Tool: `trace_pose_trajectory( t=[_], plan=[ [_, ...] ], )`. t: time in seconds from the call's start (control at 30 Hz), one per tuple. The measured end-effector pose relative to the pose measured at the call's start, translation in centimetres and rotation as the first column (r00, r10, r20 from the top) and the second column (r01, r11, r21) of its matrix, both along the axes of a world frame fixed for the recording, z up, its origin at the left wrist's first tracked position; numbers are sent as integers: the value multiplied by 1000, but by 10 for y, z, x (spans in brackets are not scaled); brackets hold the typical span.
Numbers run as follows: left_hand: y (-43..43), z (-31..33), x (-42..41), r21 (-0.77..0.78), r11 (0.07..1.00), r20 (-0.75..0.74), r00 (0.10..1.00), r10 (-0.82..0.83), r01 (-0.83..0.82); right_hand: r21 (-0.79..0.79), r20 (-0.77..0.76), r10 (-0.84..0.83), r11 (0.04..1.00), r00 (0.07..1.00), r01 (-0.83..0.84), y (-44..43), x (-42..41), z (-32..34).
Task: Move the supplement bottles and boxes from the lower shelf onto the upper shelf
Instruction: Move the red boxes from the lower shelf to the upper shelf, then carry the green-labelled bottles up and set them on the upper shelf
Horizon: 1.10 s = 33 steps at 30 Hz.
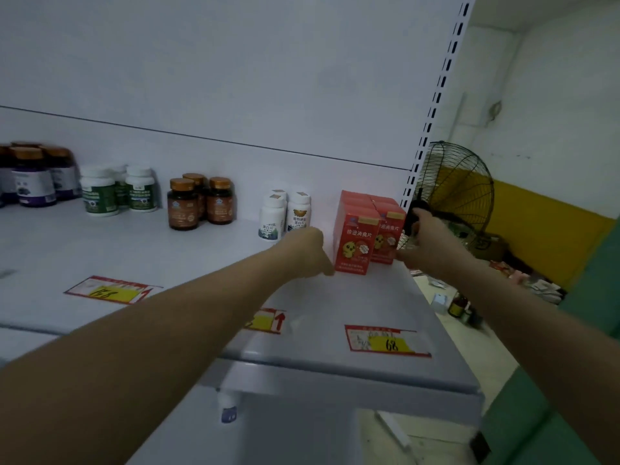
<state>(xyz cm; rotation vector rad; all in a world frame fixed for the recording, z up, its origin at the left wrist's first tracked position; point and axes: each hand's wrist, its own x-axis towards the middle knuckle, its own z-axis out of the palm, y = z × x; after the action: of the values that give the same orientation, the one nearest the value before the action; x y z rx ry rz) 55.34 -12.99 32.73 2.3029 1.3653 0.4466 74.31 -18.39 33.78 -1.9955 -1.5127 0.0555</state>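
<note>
Several red supplement boxes stand in a tight block at the right end of the white upper shelf. My left hand is beside the block's left side, and its thumb touches the front box's lower corner. My right hand rests against the block's right side, its fingers partly hidden. Further left on the same shelf stand white bottles, brown bottles, green-labelled white bottles and dark purple-labelled bottles. Under the shelf's front edge one white bottle shows.
Price tags lie flat on the shelf front. A slotted upright ends the shelf on the right. Beyond it stands a black wire fan. Loose bottles and packets lie on the floor at the right.
</note>
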Motion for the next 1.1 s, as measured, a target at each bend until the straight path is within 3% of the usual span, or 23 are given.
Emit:
trace_pose_trajectory(
  t=[0.1,0.23,0.5,0.8,1.1],
  plan=[
    [-16,8,-46,90,995,-157,987,-17,31,-164,243,-76,979,967,118,-36,-32,14],
    [-50,10,-114,154,984,-212,976,-50,84,-214,219,-50,972,974,98,-82,-94,19],
    [-123,-16,-254,269,948,-108,984,-143,167,-190,281,32,981,959,23,-153,-253,-1],
    [-122,-81,-356,-29,997,-159,984,-78,74,-400,220,118,916,968,-20,-162,-330,-57],
    [-32,-184,-386,-266,956,-231,971,59,-122,-560,58,156,823,986,-97,-64,-332,-163]
  ],
)
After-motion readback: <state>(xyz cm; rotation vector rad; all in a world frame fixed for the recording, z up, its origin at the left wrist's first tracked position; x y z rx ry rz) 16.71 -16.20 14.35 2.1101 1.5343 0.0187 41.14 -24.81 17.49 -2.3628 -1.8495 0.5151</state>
